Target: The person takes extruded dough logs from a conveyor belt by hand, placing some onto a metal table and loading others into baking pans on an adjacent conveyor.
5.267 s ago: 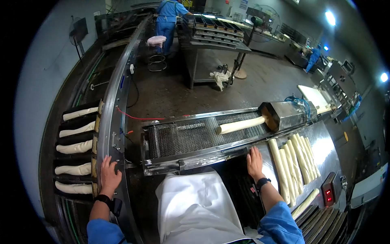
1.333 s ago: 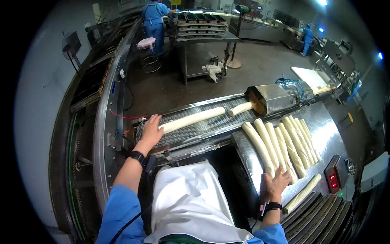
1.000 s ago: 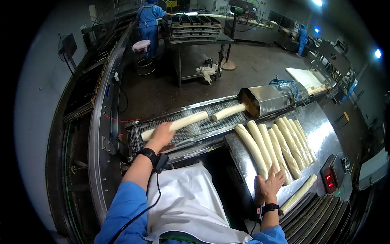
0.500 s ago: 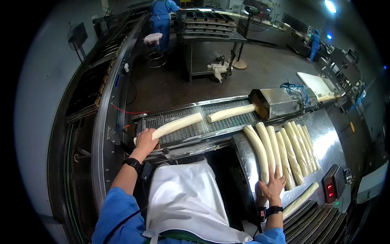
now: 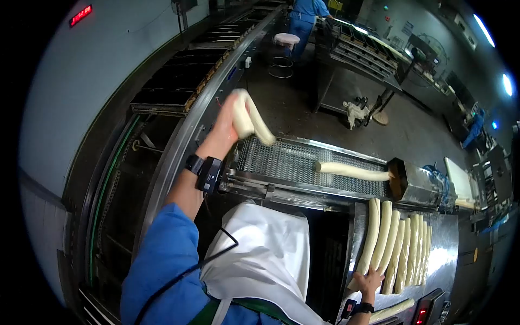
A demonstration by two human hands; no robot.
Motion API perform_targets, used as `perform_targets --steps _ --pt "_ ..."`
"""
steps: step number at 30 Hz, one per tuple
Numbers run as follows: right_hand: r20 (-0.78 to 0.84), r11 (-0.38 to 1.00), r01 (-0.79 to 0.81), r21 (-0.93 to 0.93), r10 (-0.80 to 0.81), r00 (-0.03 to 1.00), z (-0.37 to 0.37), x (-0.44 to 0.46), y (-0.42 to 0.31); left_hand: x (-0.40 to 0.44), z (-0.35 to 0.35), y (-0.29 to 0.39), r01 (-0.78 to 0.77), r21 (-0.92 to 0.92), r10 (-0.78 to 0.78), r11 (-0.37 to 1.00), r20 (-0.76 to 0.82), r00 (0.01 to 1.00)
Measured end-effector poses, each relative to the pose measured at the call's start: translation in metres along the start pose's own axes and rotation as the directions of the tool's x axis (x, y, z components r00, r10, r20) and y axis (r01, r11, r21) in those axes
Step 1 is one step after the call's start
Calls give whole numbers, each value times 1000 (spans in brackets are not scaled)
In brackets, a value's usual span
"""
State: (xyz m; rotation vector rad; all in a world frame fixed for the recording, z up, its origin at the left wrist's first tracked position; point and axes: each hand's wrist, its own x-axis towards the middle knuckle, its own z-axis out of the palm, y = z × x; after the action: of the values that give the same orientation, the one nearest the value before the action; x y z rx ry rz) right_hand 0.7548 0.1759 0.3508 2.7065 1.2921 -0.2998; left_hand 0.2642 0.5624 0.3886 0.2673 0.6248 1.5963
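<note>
My left hand [image 5: 226, 120] is raised above the left end of the mesh conveyor [image 5: 292, 162], closed around a pale dough roll [image 5: 245, 116] that hangs folded over, both ends down. Another dough roll [image 5: 352, 171] lies on the conveyor, its right end at the mouth of a metal housing [image 5: 420, 184]. Several long dough rolls [image 5: 387, 238] lie side by side on the steel table [image 5: 447, 254]. With fingers spread, my right hand [image 5: 369, 283] rests at the near ends of the leftmost rolls.
Dark trays [image 5: 176, 81] stand on the line at the left, behind a metal rail [image 5: 187, 141]. A person in blue [image 5: 303, 21] stands at the back near stacked trays [image 5: 363, 51]. A single roll [image 5: 392, 312] lies beside a red display [image 5: 421, 316].
My left hand has lifted the dough roll off the conveyor, and it now hangs folded. The roll by the housing has come further out. The view has turned left; my right hand stays by the rolls.
</note>
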Motion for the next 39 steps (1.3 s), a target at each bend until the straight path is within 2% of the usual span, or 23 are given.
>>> perform_targets --steps 2,4,5,6,8,10,11,12,13,14,17,20,23,26,30,31,32,33,34,35,36,38,39 --pt "-45 1000 -14 -28 13 999 6 -1 1 -6 25 38 -195 199 192 960 33 981" --pt "-84 998 -28 -52 24 996 12 0 -2 -10 33 61 -429 320 435 845 59 899" --pt "-106 997 -53 -63 46 993 14 0 -5 -10 29 72 -474 338 481 813 67 874" --pt "-127 994 -77 -72 67 990 15 0 -8 -6 20 81 -485 311 504 817 22 863" --pt "-120 996 -84 -36 80 990 19 1 -11 23 -26 101 -403 170 417 899 -56 907" --pt "-139 997 -71 15 72 988 27 6 -10 38 -68 118 -315 44 316 948 -224 922" --pt "-139 998 -64 7 64 988 28 7 -16 43 -93 125 -284 73 293 956 -278 915" --pt "-136 966 -3 257 39 990 27 9 -24 45 -114 132 -252 97 270 963 -331 904" --pt "-137 870 56 490 13 990 23 12 -35 33 -122 141 -176 175 227 969 -337 914" --pt "97 620 -54 783 -36 995 14 18 -46 21 -129 143 -150 264 242 953 -363 900" --pt "64 477 25 879 -170 983 -23 26 -112 23 -172 156 -116 258 204 959 -345 916" --pt "37 271 45 962 -289 957 -89 20 -204 17 -181 163 -220 125 253 967 -468 846" --pt "-90 189 214 958 -512 854 -166 24 -278 -1 -175 169 -219 40 209 975 -509 835" --pt "-232 59 360 931 -664 710 -217 40 -329 -8 -187 166 -142 181 210 973 -451 868" --pt "-199 -161 125 979 -889 412 -295 6 -459 8 -228 156 -59 334 228 941 -493 840" --pt "-228 -155 203 967 -880 416 -305 3 -490 18 -248 151 -102 339 264 935 -476 839" --pt "-256 -185 239 953 -914 314 -308 -29 -522 -1 -230 151 -82 448 329 890 -508 796" --pt "-316 -240 402 884 -939 136 -311 -18 -544 -21 -209 152 -70 445 337 893 -556 760" --pt "-421 -309 463 831 -893 159 -306 -11 -568 -33 -199 153 -58 442 344 895 -601 721" --pt "-500 -348 571 744 -857 129 -302 7 -592 -29 -212 149 -99 551 461 829 -572 678" --pt "-576 -382 667 639 -813 87 -293 21 -605 -43 -205 149 -109 538 461 836 -580 671" --pt "-412 -55 764 643 -866 285 -256 6 -608 -48 -217 138 -172 568 538 805 -577 614" --pt "-381 -92 844 528 -914 139 -224 30 -610 -56 -215 136 -181 580 558 794 -579 594"
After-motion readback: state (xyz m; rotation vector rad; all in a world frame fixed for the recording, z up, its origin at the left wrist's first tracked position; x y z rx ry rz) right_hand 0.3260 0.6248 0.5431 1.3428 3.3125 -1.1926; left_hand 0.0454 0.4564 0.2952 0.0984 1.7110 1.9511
